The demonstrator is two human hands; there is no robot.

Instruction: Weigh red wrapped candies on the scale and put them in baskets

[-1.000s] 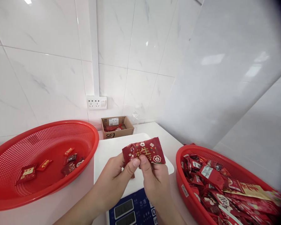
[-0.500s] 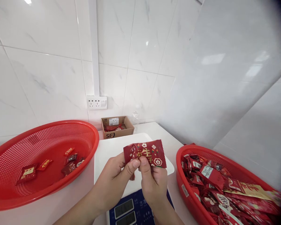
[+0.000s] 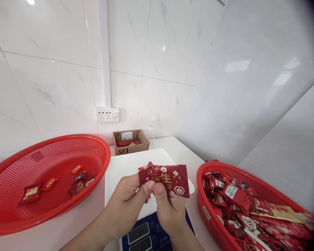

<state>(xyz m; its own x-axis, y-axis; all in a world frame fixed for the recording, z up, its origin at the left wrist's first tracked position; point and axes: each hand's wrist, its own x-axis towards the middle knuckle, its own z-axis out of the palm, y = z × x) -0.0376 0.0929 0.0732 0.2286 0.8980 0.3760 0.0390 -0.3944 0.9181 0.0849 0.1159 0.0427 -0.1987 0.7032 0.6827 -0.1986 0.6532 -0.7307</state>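
Observation:
Both my hands pinch red snack packets with gold characters and white flowers point(image 3: 170, 178) above a white scale platform point(image 3: 125, 165). My left hand point(image 3: 128, 202) grips the left end with thumb and fingers closed. My right hand point(image 3: 167, 207) grips the lower edge beside it, thumb on the front. At least two packets are held together, one smaller behind the left end. The scale's blue display panel point(image 3: 143, 235) shows below my wrists.
A wide red mesh basket point(image 3: 21, 153) at left holds several small red packets. A second red basket point(image 3: 206, 195) at right is heaped with red packets. A small cardboard box point(image 3: 131, 141) stands by the tiled wall under a power socket point(image 3: 108, 114).
The packets and both hands have dropped a little and shifted slightly right. The packets now tilt lower toward the scale platform.

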